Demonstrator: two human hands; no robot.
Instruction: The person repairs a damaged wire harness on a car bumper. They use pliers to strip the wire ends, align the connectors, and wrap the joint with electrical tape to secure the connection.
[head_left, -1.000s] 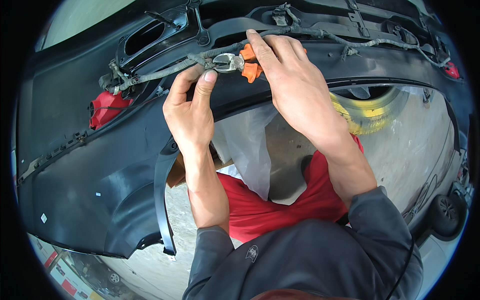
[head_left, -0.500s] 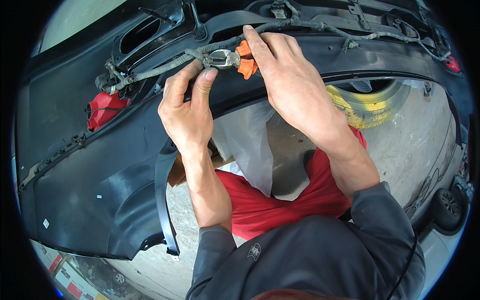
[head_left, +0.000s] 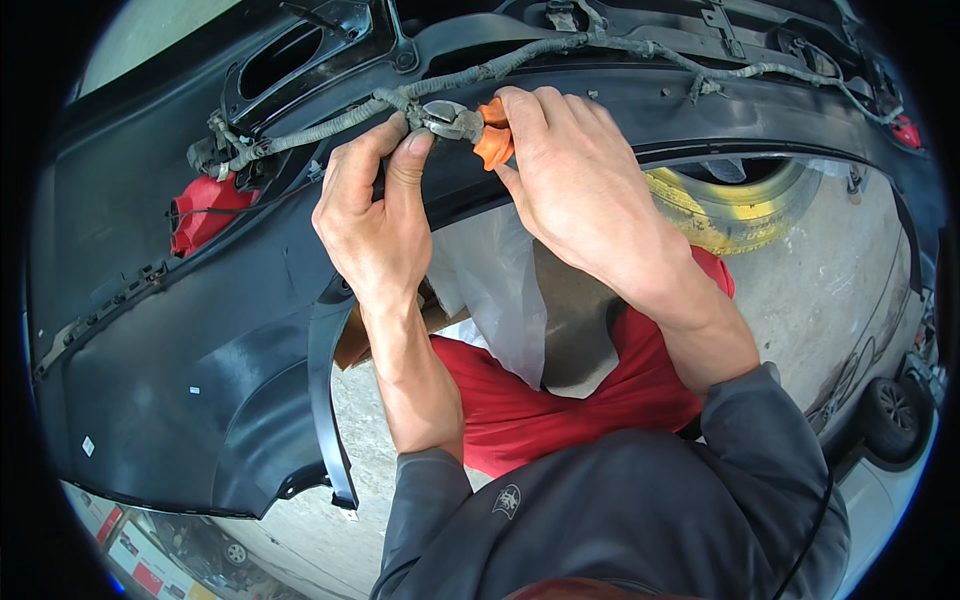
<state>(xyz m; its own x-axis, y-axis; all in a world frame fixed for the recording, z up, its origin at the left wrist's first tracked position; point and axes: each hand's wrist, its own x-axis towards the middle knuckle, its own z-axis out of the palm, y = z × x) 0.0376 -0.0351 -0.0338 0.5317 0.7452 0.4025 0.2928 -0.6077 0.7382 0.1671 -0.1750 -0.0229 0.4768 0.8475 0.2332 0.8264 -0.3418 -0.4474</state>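
Orange-handled diagonal cutters (head_left: 455,122) are in my right hand (head_left: 590,180), its fingers wrapped around the grips. The jaws point left and touch or nearly touch a short stub off a grey, tape-wrapped wiring harness (head_left: 335,132). My left hand (head_left: 378,225) pinches that stub between thumb and index finger, right beside the jaws. Its exact shape is hidden by the fingertips. The harness runs along a large black plastic car bumper cover (head_left: 250,400), just beyond both hands.
A red plug-like part (head_left: 212,215) hangs by the harness's left end. Beyond the bumper's lower edge lie a yellow-marked tyre (head_left: 740,215) and clear plastic sheeting (head_left: 495,280). A car wheel (head_left: 893,415) shows at the right rim.
My right index finger has drawn back from the harness and curled toward the cutter handles. The cutters have turned slightly, while my left hand keeps nearly the same place.
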